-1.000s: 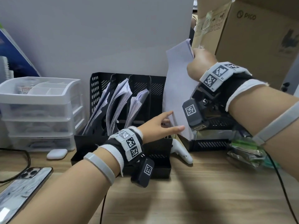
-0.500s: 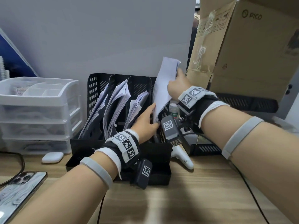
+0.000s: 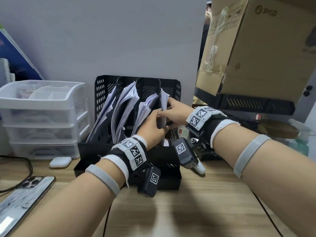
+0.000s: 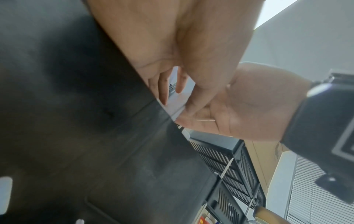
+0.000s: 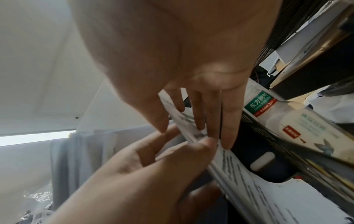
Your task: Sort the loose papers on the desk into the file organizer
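Both hands have come down, and the paper [image 3: 163, 106] now stands in the far-right slot of the organizer [image 3: 102, 86]. Right hand [image 3: 174, 111] pinches its edge to guide it; left hand [image 3: 152, 124] seems to pinch it too, keeping it straight.

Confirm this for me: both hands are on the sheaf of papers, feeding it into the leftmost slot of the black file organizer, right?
Not quite. Both the left hand and right hand are on the sheaf of papers, but it is going into the rightmost slot of the black file organizer, not the leftmost. The head view shows the three slots to its left already holding papers.
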`<state>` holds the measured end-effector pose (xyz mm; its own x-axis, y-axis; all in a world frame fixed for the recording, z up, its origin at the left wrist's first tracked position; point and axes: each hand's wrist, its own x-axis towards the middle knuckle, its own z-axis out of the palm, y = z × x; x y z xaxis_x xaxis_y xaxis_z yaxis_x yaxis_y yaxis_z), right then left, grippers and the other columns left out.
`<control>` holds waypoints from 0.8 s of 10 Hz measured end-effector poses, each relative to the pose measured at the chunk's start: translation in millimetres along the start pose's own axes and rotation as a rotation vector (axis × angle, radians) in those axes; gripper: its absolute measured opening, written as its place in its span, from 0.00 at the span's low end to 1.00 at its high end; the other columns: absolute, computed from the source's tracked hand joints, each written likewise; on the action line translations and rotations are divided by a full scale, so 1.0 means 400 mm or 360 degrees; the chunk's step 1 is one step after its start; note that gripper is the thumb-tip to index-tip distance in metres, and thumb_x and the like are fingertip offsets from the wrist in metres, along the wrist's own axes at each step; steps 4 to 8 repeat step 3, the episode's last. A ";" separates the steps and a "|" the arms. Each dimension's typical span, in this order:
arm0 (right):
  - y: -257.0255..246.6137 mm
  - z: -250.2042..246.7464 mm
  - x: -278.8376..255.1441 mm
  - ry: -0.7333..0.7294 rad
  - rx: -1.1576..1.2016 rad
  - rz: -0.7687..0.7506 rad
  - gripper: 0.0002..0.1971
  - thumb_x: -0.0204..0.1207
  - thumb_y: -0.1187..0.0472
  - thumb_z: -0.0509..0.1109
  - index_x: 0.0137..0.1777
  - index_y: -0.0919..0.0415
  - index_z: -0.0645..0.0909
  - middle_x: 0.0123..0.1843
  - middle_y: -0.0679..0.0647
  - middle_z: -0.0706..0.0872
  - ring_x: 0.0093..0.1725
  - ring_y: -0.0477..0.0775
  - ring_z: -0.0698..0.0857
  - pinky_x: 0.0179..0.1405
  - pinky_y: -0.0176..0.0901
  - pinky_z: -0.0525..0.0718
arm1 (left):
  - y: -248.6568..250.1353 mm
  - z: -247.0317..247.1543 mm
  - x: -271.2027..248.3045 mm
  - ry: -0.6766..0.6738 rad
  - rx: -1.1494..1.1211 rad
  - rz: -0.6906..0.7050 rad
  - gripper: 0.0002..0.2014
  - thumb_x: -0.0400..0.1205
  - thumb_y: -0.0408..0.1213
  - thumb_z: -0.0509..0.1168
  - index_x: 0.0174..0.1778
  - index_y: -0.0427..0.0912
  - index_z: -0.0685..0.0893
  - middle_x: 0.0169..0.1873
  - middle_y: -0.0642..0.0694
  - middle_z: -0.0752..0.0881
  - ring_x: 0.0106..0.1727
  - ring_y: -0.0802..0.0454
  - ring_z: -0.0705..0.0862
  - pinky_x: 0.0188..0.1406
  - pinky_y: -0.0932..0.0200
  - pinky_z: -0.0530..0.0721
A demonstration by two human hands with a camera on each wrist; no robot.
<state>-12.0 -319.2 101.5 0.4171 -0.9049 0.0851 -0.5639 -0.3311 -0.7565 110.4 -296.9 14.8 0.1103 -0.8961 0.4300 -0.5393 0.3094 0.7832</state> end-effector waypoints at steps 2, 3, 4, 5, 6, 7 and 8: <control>0.034 -0.005 -0.094 -0.0034 0.0273 -0.0022 0.25 0.83 0.59 0.69 0.79 0.54 0.68 0.65 0.58 0.85 0.61 0.55 0.88 0.49 0.47 0.91 | 0.038 -0.043 -0.079 0.0259 -0.0271 -0.0004 0.22 0.83 0.34 0.71 0.73 0.44 0.78 0.63 0.46 0.85 0.68 0.51 0.85 0.71 0.48 0.84; 0.072 0.013 -0.155 0.0107 0.0434 -0.0021 0.22 0.83 0.61 0.68 0.76 0.55 0.71 0.66 0.59 0.84 0.61 0.55 0.88 0.56 0.52 0.90 | 0.044 -0.067 -0.155 0.0368 -0.0485 -0.0084 0.08 0.86 0.33 0.69 0.60 0.39 0.87 0.52 0.44 0.90 0.57 0.50 0.89 0.62 0.49 0.89; 0.072 0.013 -0.155 0.0107 0.0434 -0.0021 0.22 0.83 0.61 0.68 0.76 0.55 0.71 0.66 0.59 0.84 0.61 0.55 0.88 0.56 0.52 0.90 | 0.044 -0.067 -0.155 0.0368 -0.0485 -0.0084 0.08 0.86 0.33 0.69 0.60 0.39 0.87 0.52 0.44 0.90 0.57 0.50 0.89 0.62 0.49 0.89; 0.072 0.013 -0.155 0.0107 0.0434 -0.0021 0.22 0.83 0.61 0.68 0.76 0.55 0.71 0.66 0.59 0.84 0.61 0.55 0.88 0.56 0.52 0.90 | 0.044 -0.067 -0.155 0.0368 -0.0485 -0.0084 0.08 0.86 0.33 0.69 0.60 0.39 0.87 0.52 0.44 0.90 0.57 0.50 0.89 0.62 0.49 0.89; 0.072 0.013 -0.155 0.0107 0.0434 -0.0021 0.22 0.83 0.61 0.68 0.76 0.55 0.71 0.66 0.59 0.84 0.61 0.55 0.88 0.56 0.52 0.90 | 0.044 -0.067 -0.155 0.0368 -0.0485 -0.0084 0.08 0.86 0.33 0.69 0.60 0.39 0.87 0.52 0.44 0.90 0.57 0.50 0.89 0.62 0.49 0.89; 0.072 0.013 -0.155 0.0107 0.0434 -0.0021 0.22 0.83 0.61 0.68 0.76 0.55 0.71 0.66 0.59 0.84 0.61 0.55 0.88 0.56 0.52 0.90 | 0.044 -0.067 -0.155 0.0368 -0.0485 -0.0084 0.08 0.86 0.33 0.69 0.60 0.39 0.87 0.52 0.44 0.90 0.57 0.50 0.89 0.62 0.49 0.89; 0.072 0.013 -0.155 0.0107 0.0434 -0.0021 0.22 0.83 0.61 0.68 0.76 0.55 0.71 0.66 0.59 0.84 0.61 0.55 0.88 0.56 0.52 0.90 | 0.044 -0.067 -0.155 0.0368 -0.0485 -0.0084 0.08 0.86 0.33 0.69 0.60 0.39 0.87 0.52 0.44 0.90 0.57 0.50 0.89 0.62 0.49 0.89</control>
